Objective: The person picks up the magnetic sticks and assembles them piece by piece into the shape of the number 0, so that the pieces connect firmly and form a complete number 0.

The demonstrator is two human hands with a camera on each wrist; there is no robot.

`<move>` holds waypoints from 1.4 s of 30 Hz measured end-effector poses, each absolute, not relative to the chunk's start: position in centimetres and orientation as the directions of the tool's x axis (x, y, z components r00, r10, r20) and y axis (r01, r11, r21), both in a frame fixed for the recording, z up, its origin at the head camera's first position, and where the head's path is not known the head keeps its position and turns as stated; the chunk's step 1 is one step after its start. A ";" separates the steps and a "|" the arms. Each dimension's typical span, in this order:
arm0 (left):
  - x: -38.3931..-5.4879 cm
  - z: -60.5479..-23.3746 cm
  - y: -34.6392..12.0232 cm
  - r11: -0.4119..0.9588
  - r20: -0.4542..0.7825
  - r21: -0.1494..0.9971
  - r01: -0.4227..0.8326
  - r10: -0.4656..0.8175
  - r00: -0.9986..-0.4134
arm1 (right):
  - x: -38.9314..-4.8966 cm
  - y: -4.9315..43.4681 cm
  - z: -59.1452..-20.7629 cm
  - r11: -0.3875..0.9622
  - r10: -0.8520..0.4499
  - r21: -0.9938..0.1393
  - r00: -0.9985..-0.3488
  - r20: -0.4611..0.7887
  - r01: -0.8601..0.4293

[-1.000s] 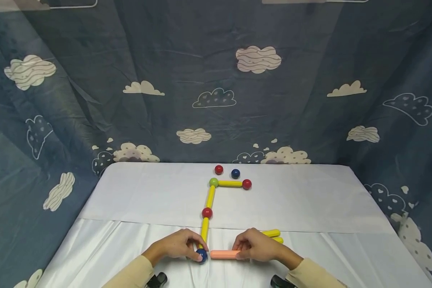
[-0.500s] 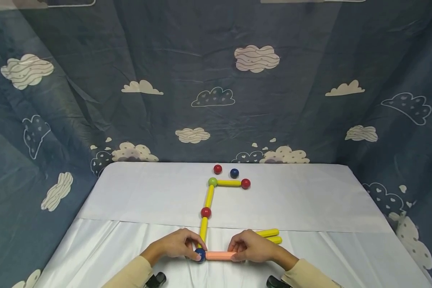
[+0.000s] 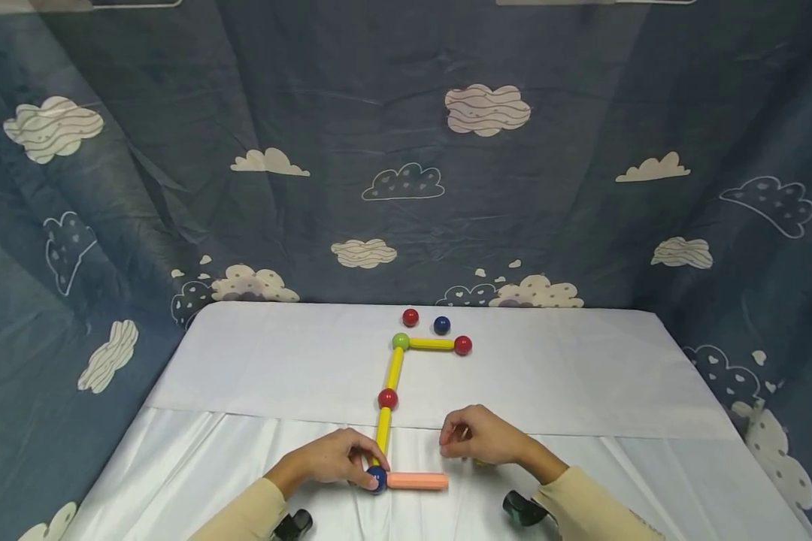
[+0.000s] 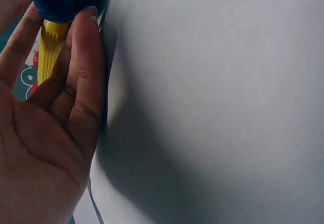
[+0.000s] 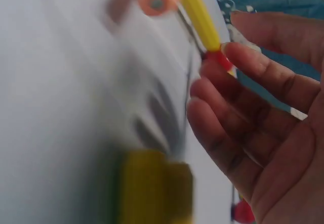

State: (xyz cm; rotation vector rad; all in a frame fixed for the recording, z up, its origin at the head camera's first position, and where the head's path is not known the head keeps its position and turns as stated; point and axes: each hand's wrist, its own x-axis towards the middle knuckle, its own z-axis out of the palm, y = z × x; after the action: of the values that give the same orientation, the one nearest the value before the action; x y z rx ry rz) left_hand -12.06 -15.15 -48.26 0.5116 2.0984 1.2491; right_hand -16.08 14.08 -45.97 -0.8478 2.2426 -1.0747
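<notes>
My left hand (image 3: 331,457) pinches a blue ball (image 3: 377,481) at the near end of a chain of rods and balls. From that ball a yellow rod (image 3: 383,428) runs away to a red ball (image 3: 388,398). A salmon-pink rod (image 3: 417,481) lies against the ball's right side, its other end free. My right hand (image 3: 483,434) is above the cloth, past the pink rod, with loosely bent fingers and nothing between them. Below it, two yellow rods (image 5: 144,188) show blurred in the right wrist view; the hand mostly hides them in the head view.
Farther back the chain continues through another yellow rod (image 3: 395,368) to a green ball (image 3: 401,341). There it turns right along a yellow rod (image 3: 431,344) to a red ball (image 3: 463,345). Behind lie a loose red ball (image 3: 410,317) and a blue ball (image 3: 442,324). White cloth (image 3: 582,376) covers the table.
The pink rod moved left until it met the blue ball. My right hand then let go of it and moved up and right, over the yellow rods. My left hand stayed put.
</notes>
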 end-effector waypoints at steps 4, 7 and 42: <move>-12.2 -48.2 -15.1 0.454 -0.306 0.891 0.021 0.632 -0.712 | -18.0 14.7 -45.6 0.516 -0.672 -0.790 -0.729 -0.133 -0.331; -12.2 -48.2 -15.2 0.451 -0.305 0.892 0.020 0.635 -0.709 | -19.8 15.0 -45.4 0.556 -0.618 -0.771 -0.776 -0.131 -0.312; -12.3 -48.4 -15.5 0.405 -0.298 0.914 -0.013 0.651 -0.698 | -34.2 11.1 -48.5 0.766 -0.166 -0.642 -0.957 -0.240 0.028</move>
State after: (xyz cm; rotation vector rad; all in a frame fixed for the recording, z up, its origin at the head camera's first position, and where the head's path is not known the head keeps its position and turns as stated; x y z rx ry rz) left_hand -12.31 -15.50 -48.36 0.5421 2.0174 1.3209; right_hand -34.22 11.09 -48.49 -0.1070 2.6795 -0.9802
